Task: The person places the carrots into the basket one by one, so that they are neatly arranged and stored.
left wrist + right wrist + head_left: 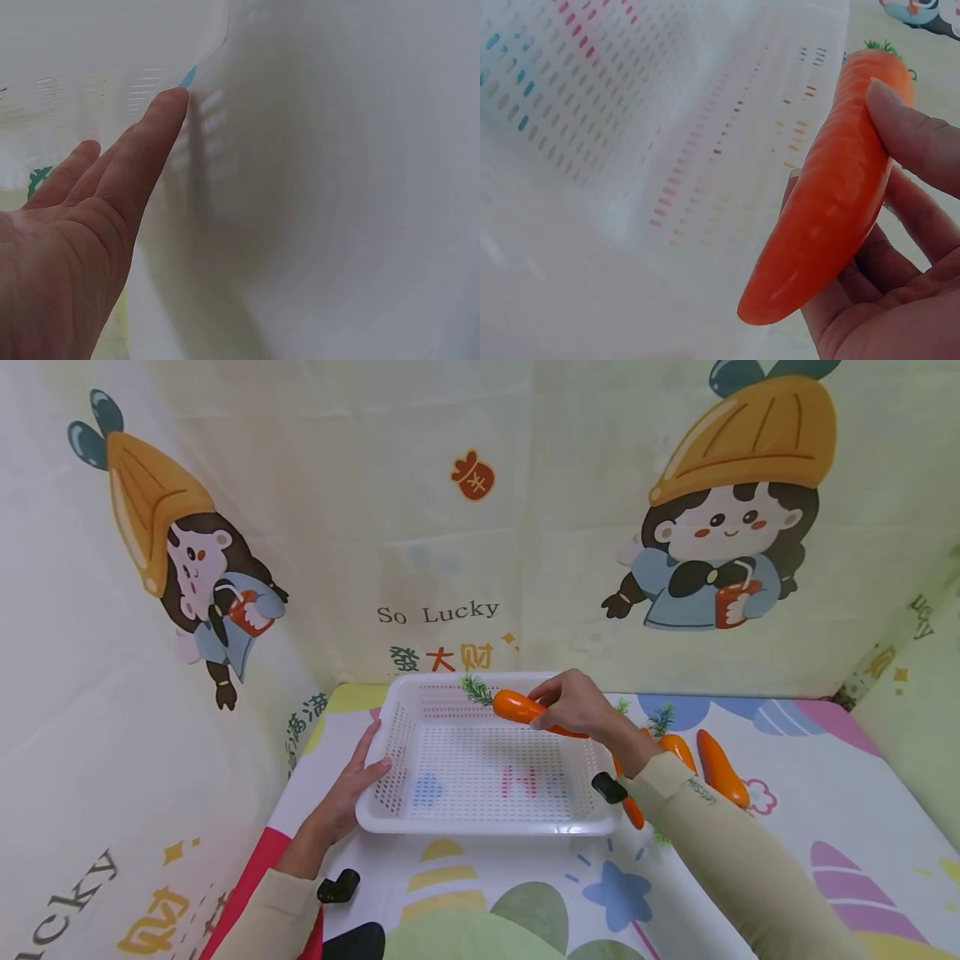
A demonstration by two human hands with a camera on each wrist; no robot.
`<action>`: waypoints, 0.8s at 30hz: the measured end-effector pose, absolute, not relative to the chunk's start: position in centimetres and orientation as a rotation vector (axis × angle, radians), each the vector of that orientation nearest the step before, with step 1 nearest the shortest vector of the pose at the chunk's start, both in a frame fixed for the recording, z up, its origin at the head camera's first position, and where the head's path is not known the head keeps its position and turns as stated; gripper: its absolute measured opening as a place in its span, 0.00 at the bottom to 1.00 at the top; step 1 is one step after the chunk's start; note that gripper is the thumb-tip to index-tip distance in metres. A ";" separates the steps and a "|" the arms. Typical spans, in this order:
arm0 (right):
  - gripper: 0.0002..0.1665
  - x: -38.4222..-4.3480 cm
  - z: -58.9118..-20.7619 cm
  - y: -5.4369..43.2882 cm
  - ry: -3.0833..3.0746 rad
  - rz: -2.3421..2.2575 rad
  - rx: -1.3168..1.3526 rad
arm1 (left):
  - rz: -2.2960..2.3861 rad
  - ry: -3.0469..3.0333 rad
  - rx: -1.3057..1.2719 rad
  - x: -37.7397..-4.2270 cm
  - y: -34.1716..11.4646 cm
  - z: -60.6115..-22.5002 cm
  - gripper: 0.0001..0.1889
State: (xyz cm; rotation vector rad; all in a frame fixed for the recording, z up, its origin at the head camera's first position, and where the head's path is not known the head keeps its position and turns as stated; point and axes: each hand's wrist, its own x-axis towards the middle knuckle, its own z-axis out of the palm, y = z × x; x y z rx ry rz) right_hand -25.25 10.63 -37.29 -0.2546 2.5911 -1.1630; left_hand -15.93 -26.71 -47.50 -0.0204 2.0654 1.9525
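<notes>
A white perforated plastic basket [487, 828] stands on the table, its inner floor bare. Above its back right part, my right hand [577, 706] pinches an orange carrot [512, 705] with a green leafy top. The carrot lies nearly level, leaves to the left and tip to the right. In the right wrist view, the thumb presses one side of the carrot [829, 180] and the fingers curl behind it. My left hand [347, 789] rests against the basket's left wall, thumb by the rim. Its fingers [142, 150] run straight along the outside of the wall in the left wrist view.
Several more carrots lie right of the basket, among them one carrot [722, 768] farthest right and another [678, 750] beside it, partly behind my right forearm. A printed cloth [540, 893] covers the table. Cream printed sheets [555, 635] rise behind and at both sides.
</notes>
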 end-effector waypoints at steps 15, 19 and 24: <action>0.23 -26.7 -38.2 8.8 2.591 -1.221 -0.311 | 1.931 2.090 -0.013 -15.9 -26.8 -47.5 0.41; 0.22 -27.1 -38.4 8.4 2.600 -1.228 -0.294 | 1.929 2.091 -0.008 -15.9 -26.8 -47.5 0.41; 0.21 -27.4 -38.8 8.2 2.611 -1.245 -0.294 | 1.928 2.088 -0.015 -15.9 -26.8 -47.4 0.41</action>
